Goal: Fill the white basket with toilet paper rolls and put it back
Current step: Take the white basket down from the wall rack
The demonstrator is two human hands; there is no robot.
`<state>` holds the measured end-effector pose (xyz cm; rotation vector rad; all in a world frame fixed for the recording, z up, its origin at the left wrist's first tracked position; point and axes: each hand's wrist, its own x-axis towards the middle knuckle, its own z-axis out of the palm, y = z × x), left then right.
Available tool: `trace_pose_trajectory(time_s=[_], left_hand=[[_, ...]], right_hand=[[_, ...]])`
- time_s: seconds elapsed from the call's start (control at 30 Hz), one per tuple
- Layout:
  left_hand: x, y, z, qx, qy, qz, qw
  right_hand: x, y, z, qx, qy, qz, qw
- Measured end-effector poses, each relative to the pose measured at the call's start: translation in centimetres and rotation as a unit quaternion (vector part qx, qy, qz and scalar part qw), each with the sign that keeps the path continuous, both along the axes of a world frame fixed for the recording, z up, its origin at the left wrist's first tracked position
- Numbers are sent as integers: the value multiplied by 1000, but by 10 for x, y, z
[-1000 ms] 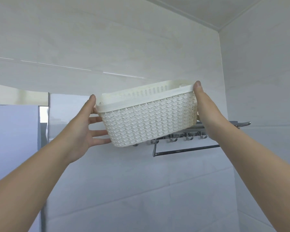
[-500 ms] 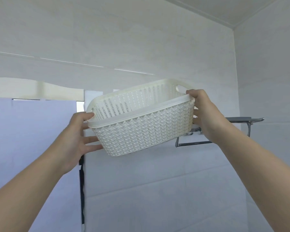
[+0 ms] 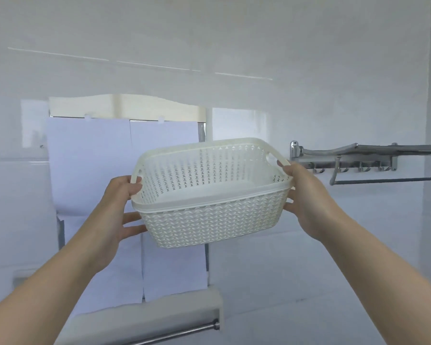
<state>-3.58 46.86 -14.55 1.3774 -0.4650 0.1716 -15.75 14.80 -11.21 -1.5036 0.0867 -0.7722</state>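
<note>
Both hands grip the white woven-pattern plastic basket (image 3: 209,215) in mid-air: left hand (image 3: 115,210) and right hand (image 3: 306,197) closed on opposite rims; it looks empty.

We see a bright, evenly lit room with soft, cool, bluish-white light and no harsh shadows. The glossy wall tiles (image 3: 309,46) carry thin streaks of glare high up and a pale rectangular reflection above the white basket (image 3: 209,212). The basket's weave reads fairly sharp, with faint shade under its rim. The metal towel rack (image 3: 373,160) looks slightly soft, its bars bowing near the right edge from the wide-angle lens. Our forearms stretch large toward the lower corners. The padded bar (image 3: 159,319) at the bottom is blurred, and the whole picture has a mild haze.
</note>
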Motion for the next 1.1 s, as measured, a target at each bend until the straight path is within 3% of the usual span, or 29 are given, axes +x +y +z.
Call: trace_pose_trajectory(time_s=[0.4,1.1], left_hand=[[0,125,-87,74,94,40,992],[-9,129,-250,130,272,88,949]], right_hand=[[19,106,-94,-18,152,51,987],[54,97,-276,-7,280,132,951]])
